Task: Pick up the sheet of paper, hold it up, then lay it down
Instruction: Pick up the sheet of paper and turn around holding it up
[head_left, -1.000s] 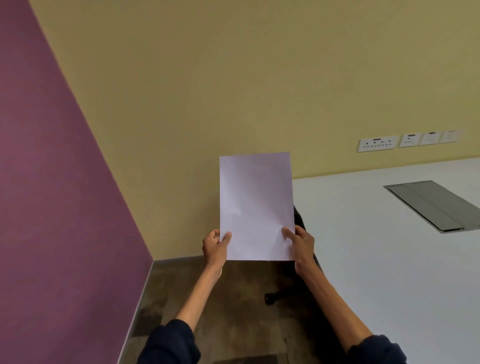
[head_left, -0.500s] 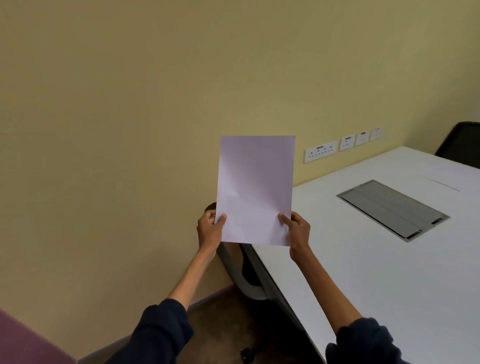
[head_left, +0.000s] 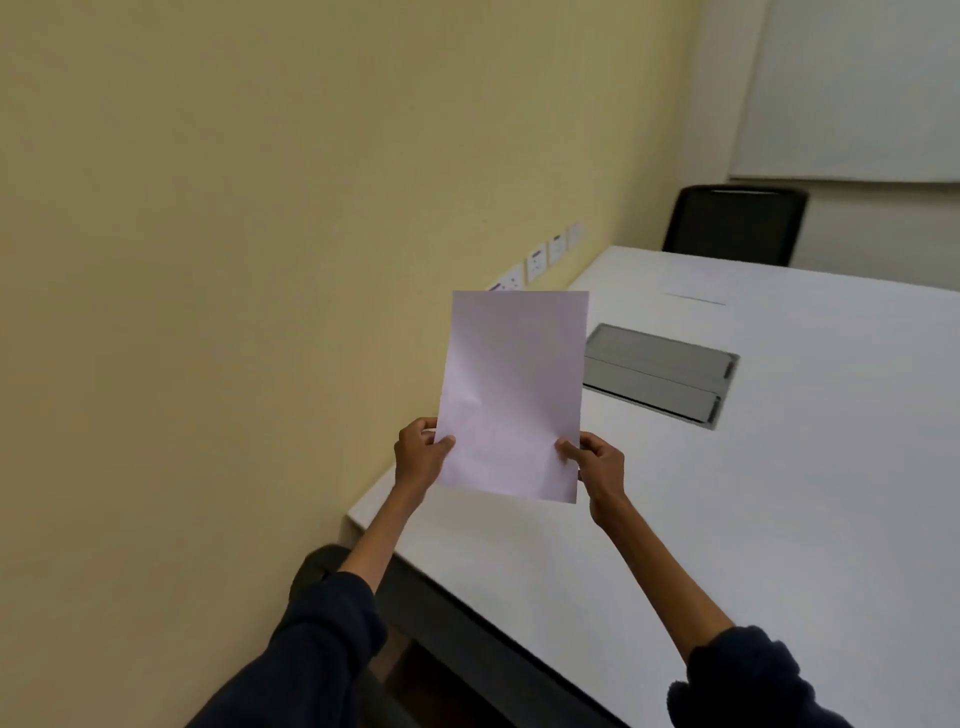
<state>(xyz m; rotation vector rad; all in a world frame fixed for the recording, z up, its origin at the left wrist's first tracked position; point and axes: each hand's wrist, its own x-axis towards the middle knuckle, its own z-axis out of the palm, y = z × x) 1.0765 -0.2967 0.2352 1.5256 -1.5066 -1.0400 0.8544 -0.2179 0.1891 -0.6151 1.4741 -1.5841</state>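
While I hold the blank white sheet of paper upright, my left hand pinches its lower-left edge and my right hand its lower-right. Since a second ago, the view has swung off the purple wall, so the white rectangular table now lies beneath the sheet, from 3 to 6 o'clock. Laying it down looks next. No readable writing anywhere.
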